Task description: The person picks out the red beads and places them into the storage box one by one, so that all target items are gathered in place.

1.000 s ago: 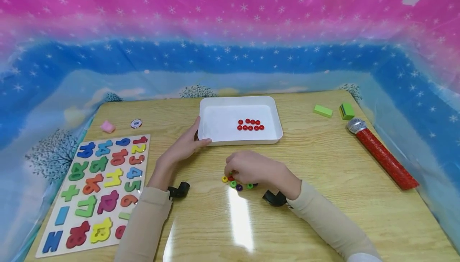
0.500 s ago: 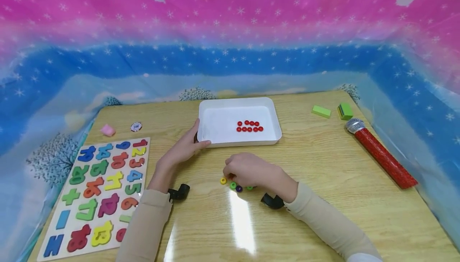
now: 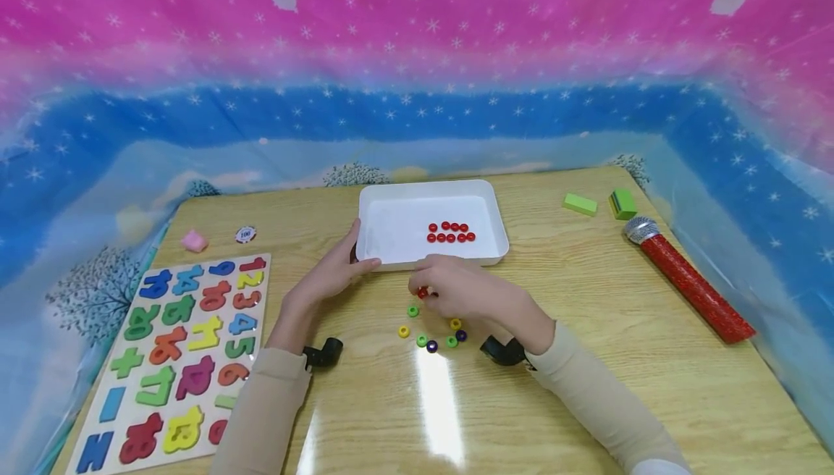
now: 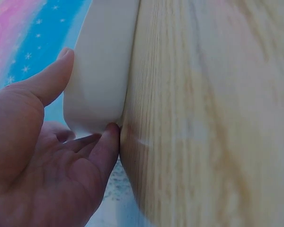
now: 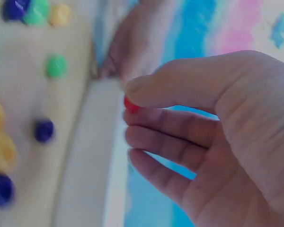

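Note:
A white rectangular tray (image 3: 394,225) stands at the back middle of the table, with two rows of red beads (image 3: 451,238) on its right half. My left hand (image 3: 329,270) holds its near left corner, the thumb at the front wall and the fingers round the side, as the left wrist view shows of the tray wall (image 4: 100,61). Just in front of the tray, my right hand (image 3: 470,288) pinches a red bead (image 5: 131,105) between thumb and forefinger. Loose green, yellow and purple beads, such as a yellow bead (image 3: 404,331), lie on the table below it.
A board of colourful numbers (image 3: 189,345) lies at left, with a poker chip (image 3: 245,234) and a pink piece (image 3: 194,241) behind it. Green blocks (image 3: 580,204) and a red toy microphone (image 3: 697,283) lie at right. A patterned cloth (image 3: 417,109) surrounds the table.
My right hand has lifted from the loose beads and moved forward toward the tray with a red bead, uncovering more beads. The left hand stays on the tray corner.

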`<state>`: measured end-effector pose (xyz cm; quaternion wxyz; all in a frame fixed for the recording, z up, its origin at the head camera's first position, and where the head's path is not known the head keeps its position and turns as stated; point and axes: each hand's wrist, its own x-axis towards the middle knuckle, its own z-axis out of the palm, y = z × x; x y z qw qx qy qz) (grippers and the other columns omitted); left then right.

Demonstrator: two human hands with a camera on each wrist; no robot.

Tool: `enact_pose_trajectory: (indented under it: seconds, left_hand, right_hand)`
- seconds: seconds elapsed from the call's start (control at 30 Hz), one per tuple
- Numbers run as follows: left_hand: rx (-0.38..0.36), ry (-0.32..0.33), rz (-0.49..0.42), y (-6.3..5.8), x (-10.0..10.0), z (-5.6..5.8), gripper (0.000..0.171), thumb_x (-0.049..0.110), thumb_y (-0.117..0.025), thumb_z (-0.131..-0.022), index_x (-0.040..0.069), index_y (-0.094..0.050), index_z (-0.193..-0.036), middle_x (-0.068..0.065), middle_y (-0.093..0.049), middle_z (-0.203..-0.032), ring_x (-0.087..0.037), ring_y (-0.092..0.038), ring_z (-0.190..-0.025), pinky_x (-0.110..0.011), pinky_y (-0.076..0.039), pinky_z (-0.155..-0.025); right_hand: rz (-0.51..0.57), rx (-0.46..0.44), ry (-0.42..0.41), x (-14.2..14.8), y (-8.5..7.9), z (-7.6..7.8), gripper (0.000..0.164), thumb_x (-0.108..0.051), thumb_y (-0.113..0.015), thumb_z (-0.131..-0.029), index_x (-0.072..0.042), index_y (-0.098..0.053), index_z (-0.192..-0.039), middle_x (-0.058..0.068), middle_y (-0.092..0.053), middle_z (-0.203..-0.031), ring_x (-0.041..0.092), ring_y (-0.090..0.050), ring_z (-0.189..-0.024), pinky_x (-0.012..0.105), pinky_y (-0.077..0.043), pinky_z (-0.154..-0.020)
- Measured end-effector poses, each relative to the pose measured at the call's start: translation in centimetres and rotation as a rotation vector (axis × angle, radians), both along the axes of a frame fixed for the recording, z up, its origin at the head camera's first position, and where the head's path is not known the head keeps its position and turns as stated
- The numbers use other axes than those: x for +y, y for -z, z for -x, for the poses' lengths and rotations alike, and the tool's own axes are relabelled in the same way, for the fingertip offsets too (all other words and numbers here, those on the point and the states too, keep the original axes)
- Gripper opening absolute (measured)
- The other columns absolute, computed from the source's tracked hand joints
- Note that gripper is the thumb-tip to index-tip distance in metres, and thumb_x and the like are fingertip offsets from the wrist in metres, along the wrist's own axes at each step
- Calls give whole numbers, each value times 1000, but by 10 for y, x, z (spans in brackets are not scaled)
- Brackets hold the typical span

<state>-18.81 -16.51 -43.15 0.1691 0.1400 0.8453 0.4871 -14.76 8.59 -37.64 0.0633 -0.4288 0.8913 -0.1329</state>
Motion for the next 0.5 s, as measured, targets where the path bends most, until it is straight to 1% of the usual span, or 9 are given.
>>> enact_pose_trajectory:
  seconds: [0.1, 0.17, 0.23, 0.3, 0.37, 0.5]
  left_hand:
    - [-23, -4, 7, -2, 0, 0, 92, 37, -57, -90, 23, 13, -148, 1, 6, -157, -17, -6, -145, -45, -19, -115]
    - [-44, -11, 10, -5, 0, -1, 92, 35, -57, -91, 20, 13, -148, 1, 7, -157, -18, -5, -145, -45, -17, -116]
    - [-63, -13, 8, -12, 2, -3, 91, 33, -57, -91, 18, 12, -149, 0, 8, -157, -19, -3, -145, -45, -15, -116]
    - [-74, -13, 8, -19, 4, -6, 90, 30, -57, -92, 16, 12, -149, -2, 7, -157, -21, -3, -145, -46, -16, -116]
    - [-82, -11, 7, -26, 6, -10, 89, 28, -56, -92, 15, 11, -149, -4, 7, -157, -22, -4, -145, -46, -17, -116]
    - [-74, -6, 2, -31, 9, -13, 88, 26, -56, -93, 14, 11, -149, -6, 6, -158, -23, -4, -145, -46, -17, -115]
  right_hand:
    - [82, -4, 70, 12, -6, 18, 15, -10, -64, -82, -18, -70, -94, -8, -61, -89, 8, -53, -81, 24, -46, -74]
    - [124, -12, 144, 20, -5, 32, 15, -9, -64, -82, -16, -70, -95, -7, -62, -90, 10, -55, -81, 26, -47, -74]
    - [140, -29, 220, 28, -2, 45, 16, -8, -63, -83, -14, -71, -95, -4, -63, -91, 13, -55, -81, 28, -48, -74]
    - [121, -52, 285, 35, 4, 57, 16, -8, -61, -84, -12, -71, -96, -2, -64, -91, 15, -55, -80, 29, -47, -73]
    - [87, -86, 329, 40, 10, 65, 18, -7, -59, -84, -11, -71, -97, 0, -65, -95, 16, -54, -81, 30, -46, -74]
    - [13, -132, 364, 45, 20, 74, 19, -7, -57, -83, -12, -71, -95, 0, -66, -96, 17, -53, -81, 30, -44, -74]
